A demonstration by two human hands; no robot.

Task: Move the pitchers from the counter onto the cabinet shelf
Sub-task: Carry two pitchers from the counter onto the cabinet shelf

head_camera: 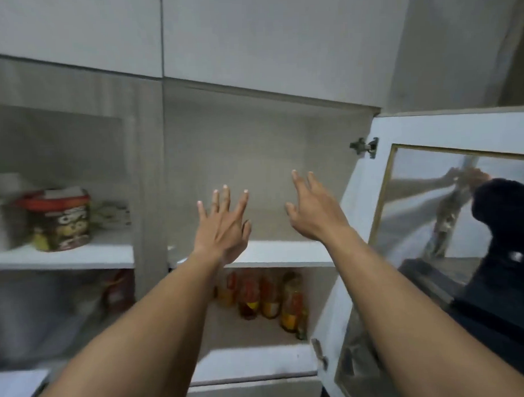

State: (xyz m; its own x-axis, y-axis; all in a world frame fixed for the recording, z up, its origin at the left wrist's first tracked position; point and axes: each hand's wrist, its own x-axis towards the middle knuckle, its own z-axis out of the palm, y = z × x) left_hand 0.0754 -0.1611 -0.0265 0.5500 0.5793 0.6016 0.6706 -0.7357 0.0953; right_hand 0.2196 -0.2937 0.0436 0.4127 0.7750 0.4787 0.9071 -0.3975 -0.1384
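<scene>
Left hand (223, 229) and right hand (314, 208), fingers spread, holding nothing, before one shelf (280, 252).

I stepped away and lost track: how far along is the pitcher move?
Done: the cabinet door stands open, exposing the upper shelf. No pitcher shows on that shelf. In hand: nothing; the left hand and right hand are raised, empty and spread, before the shelf. Left: apparently all the moving. No pitcher or counter is in view; only bottles sit on the shelf below.
</scene>
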